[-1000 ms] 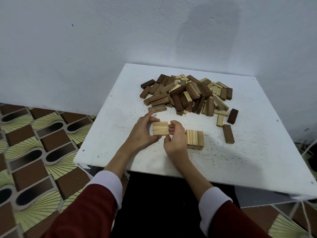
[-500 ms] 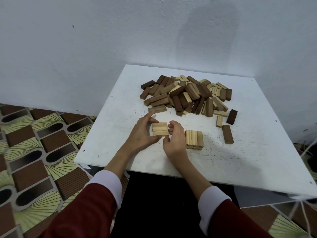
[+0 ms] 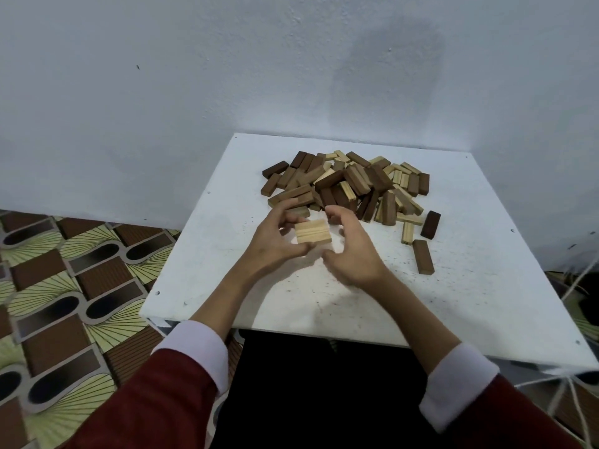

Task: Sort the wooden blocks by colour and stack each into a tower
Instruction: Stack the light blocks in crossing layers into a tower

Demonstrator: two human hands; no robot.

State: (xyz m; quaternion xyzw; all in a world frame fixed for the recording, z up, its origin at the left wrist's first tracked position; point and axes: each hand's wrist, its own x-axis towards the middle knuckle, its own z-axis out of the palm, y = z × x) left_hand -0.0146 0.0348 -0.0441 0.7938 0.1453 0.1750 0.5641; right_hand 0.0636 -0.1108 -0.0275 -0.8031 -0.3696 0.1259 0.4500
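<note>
My left hand (image 3: 275, 241) and right hand (image 3: 351, 254) curl around the pale blocks (image 3: 312, 232), mid-table (image 3: 201, 280). Whether they touch, I cannot tell. The pile (image 3: 346, 186) lies toward the far edge; bare tabletop toward the near edge.

Pale block layer (image 3: 313, 232) flat on table, mixed brown-and-pale block heap (image 3: 350, 186) just behind

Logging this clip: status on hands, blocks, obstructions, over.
Left hand and right hand curled either side of the pale block set, grip unclear. Mixed pile unsorted behind. Loose dark blocks right, not in the way.
</note>
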